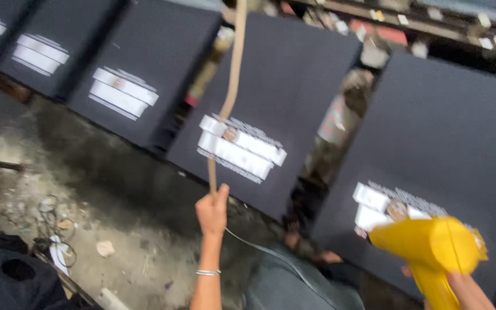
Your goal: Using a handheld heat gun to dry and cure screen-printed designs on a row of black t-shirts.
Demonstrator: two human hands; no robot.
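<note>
**Cord held aside, heat gun aimed at a row of dark panels**

While the left hand [212, 211] pinches a tan cord [232, 92] and holds it taut upward, seemingly clear of the work, the right hand [467, 291] is clamped on a yellow heat gun [429, 247] pointing at the nearest black panel [443, 138], by its white printed label [374, 209]. More leaning panels [144, 63] stretch left, narrow gaps between them. Open dirty floor [116, 189] lies below.

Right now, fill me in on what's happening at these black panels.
The person's left hand pinches a long tan strip that runs upward across a row of leaning black panels bearing white labels. The right hand grips a yellow plastic heat gun, nozzle pointed left near the nearest panel's label. The floor is dirty concrete.
</note>
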